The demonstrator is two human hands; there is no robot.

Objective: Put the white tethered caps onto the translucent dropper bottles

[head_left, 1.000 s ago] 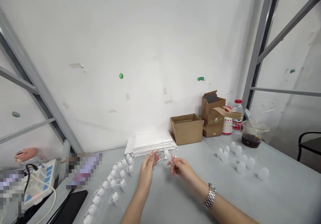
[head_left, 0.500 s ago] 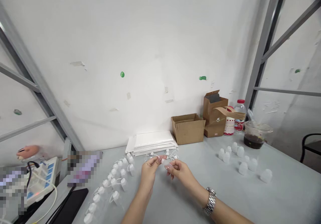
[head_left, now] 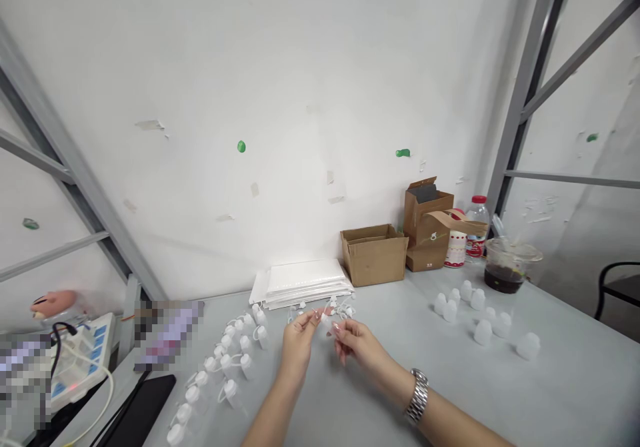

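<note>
In front of the stacked white sheets, my left hand (head_left: 299, 332) pinches a small white translucent plastic cap (head_left: 325, 321) between thumb and fingertips. My right hand (head_left: 356, 341), with a metal watch at the wrist, is closed at the right side of the same piece; its fingertips partly hide it. Just behind my hands lies a small pile of white caps with looped straps (head_left: 345, 309). To the left stand several small clear containers with white strapped caps (head_left: 230, 391), in slanting rows. Several loose translucent white caps (head_left: 483, 332) sit on the right of the table.
Flat white packets (head_left: 305, 280) are stacked against the wall, beside an open cardboard box (head_left: 376, 260). A brown paper bag (head_left: 424, 233), a red-capped bottle (head_left: 477, 227) and a tub of dark liquid (head_left: 507, 275) stand back right. A power strip (head_left: 93, 357) and black phone-like slab (head_left: 137, 413) lie left.
My right fingertips have shifted slightly on the small white piece, which now shows more upright between my hands. The view has tilted slightly; the objects on the table stay put.
</note>
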